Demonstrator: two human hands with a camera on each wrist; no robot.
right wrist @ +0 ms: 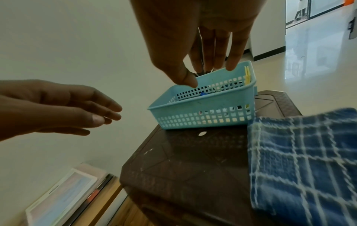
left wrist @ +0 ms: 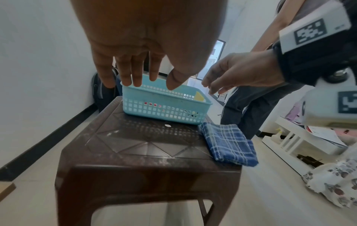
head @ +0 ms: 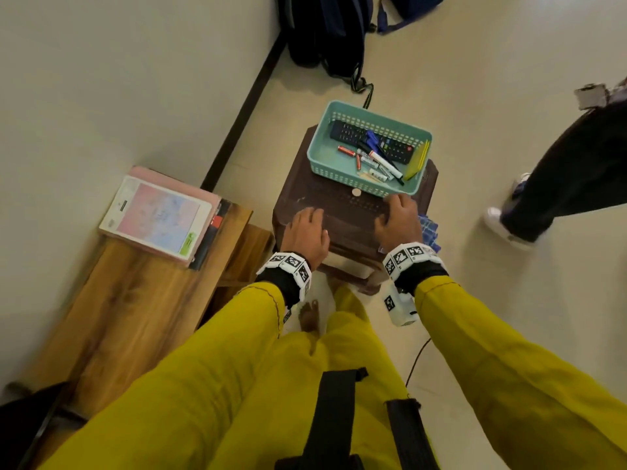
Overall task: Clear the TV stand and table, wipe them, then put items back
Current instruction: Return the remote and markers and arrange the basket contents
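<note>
A teal perforated basket (head: 325, 161) (left wrist: 166, 105) (right wrist: 204, 110) stands at the far end of a dark brown plastic stool (head: 325, 205) (left wrist: 135, 146) (right wrist: 193, 165). It holds a black remote (head: 356, 134), markers and batteries. A folded blue checked cloth (left wrist: 228, 143) (right wrist: 301, 156) (head: 428, 228) lies on the stool's right edge. My left hand (head: 307, 228) (left wrist: 139, 76) and right hand (head: 400, 215) (right wrist: 208, 67) hover over the near half of the stool, fingers straight, holding nothing, just short of the basket.
A wooden bench (head: 129, 307) at the left carries a stack of books (head: 159, 215) (right wrist: 65, 197). Dark backpacks (head: 325, 28) lean at the wall behind the stool. Another person's legs (head: 570, 178) stand at the right. A white low table (left wrist: 301, 142) is at the far right.
</note>
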